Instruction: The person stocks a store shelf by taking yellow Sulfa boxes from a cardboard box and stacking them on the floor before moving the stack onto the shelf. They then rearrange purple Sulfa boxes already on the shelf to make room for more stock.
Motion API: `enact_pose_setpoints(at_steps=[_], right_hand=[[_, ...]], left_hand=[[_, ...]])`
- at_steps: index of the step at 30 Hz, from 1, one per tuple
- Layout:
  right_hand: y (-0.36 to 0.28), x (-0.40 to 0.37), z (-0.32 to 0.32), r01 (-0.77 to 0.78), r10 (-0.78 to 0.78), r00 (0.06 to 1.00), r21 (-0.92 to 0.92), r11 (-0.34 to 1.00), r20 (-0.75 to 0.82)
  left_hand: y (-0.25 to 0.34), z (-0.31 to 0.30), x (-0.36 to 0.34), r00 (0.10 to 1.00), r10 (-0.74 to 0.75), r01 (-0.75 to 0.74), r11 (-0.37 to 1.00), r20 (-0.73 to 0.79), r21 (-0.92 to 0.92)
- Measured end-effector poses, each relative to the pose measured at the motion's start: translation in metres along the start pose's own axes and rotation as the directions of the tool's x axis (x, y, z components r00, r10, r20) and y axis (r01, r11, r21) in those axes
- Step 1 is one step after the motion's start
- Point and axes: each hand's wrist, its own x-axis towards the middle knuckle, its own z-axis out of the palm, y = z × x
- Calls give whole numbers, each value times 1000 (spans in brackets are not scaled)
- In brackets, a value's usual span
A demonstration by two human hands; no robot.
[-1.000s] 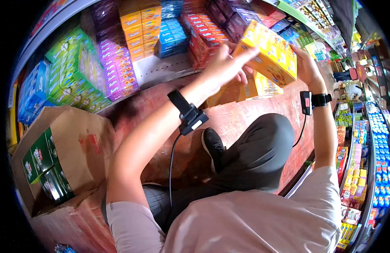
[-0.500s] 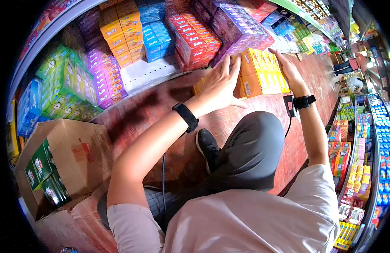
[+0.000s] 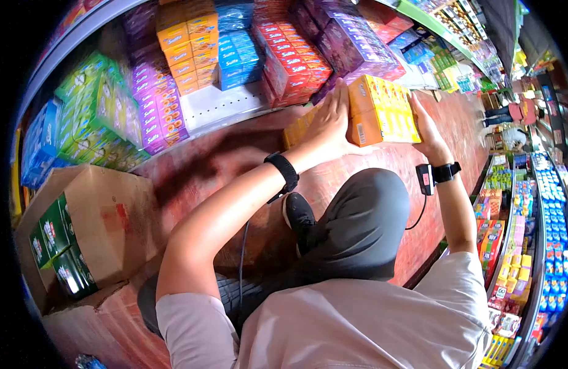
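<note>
A block of yellow and orange small boxes (image 3: 385, 114) stands in front of me, between my two hands, beside the lower shelf. My left hand (image 3: 333, 123) lies along its left side, fingers stretched and close together, thumb toward me near the lower edge. Against the right side rests my right hand (image 3: 429, 132), fingers pointing away from me. The two palms hold the block from opposite sides. Another yellow pack (image 3: 296, 130) sits on the floor left of my left hand, partly hidden by it. Both wrists wear black bands.
The lower shelf (image 3: 225, 103) bears stacks of purple boxes (image 3: 155, 111), orange boxes (image 3: 189, 46), blue boxes (image 3: 238, 58) and red boxes (image 3: 290, 61). An opened carton (image 3: 118, 215) with green packs stands at left. Stocked shelves line the right; a person (image 3: 511, 114) is farther down the aisle.
My left hand's spread fingers have come together and moved against the block's left side. My right hand stays on the other side. The whole view has shifted slightly.
</note>
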Motion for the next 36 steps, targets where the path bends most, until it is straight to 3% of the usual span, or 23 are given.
enact_pose_setpoints(at_steps=[2,6,7,9,11,12,14,17,20,21,23,24,26,27,29,32,33,35,36], right_hand=[[0,2,-1,-6,5,999,28,1000,39],[5,5,-9,79,-80,996,-32,996,-45],[4,6,-17,33,-34,998,-39,999,-45],[-5,16,-83,60,-52,998,-339,939,33],[-24,3,-65,163,-219,975,-617,770,-17],[-46,-31,-20,214,-396,915,-741,636,-75],[-85,-62,6,303,-389,906,-895,328,165],[-135,-139,90,286,-69,958,-946,151,278],[-174,-213,200,406,349,878,-895,-184,326],[-177,-230,232,483,438,823,-851,-206,361],[-169,-236,284,638,499,691,-766,-80,523],[-159,-230,307,688,493,626,-726,16,604],[-140,-209,350,688,406,554,-674,269,727],[-126,-193,372,656,362,533,-644,394,765],[-99,-157,414,527,286,551,-593,609,784],[-42,-61,462,308,230,681,-556,772,696],[-14,-21,468,324,199,703,-556,765,683],[42,54,475,140,246,816,-592,794,524],[73,95,470,124,197,842,-536,835,502]], left_hand=[[-3,-1,-1,1000,-9,10,999,21,-34],[-1,-5,-1,998,-11,13,999,62,-40],[0,-7,-1,997,-14,17,999,73,-42],[2,-11,-1,994,-23,24,1000,106,-16],[2,-19,-1,985,-44,36,998,169,49],[-2,-24,0,977,-27,14,998,212,65],[2,-51,5,941,-121,92,990,317,107],[-8,-83,15,900,-227,214,974,372,78],[-24,-113,19,907,-278,300,954,315,-23],[-32,-123,21,910,-271,301,953,312,-49],[-43,-144,20,914,-270,322,936,302,-139],[-51,-148,18,950,-237,279,938,204,-208],[-35,-180,6,875,-363,471,789,320,-394],[-44,-183,6,826,-422,552,737,374,-389],[-66,-187,2,834,-355,525,743,422,-414],[-43,-220,-42,860,-472,501,715,193,-487],[-84,-196,-44,927,-351,353,688,136,-634],[-101,-197,-71,872,-485,336,480,74,-810],[-108,-199,-84,836,-547,290,374,43,-881]])
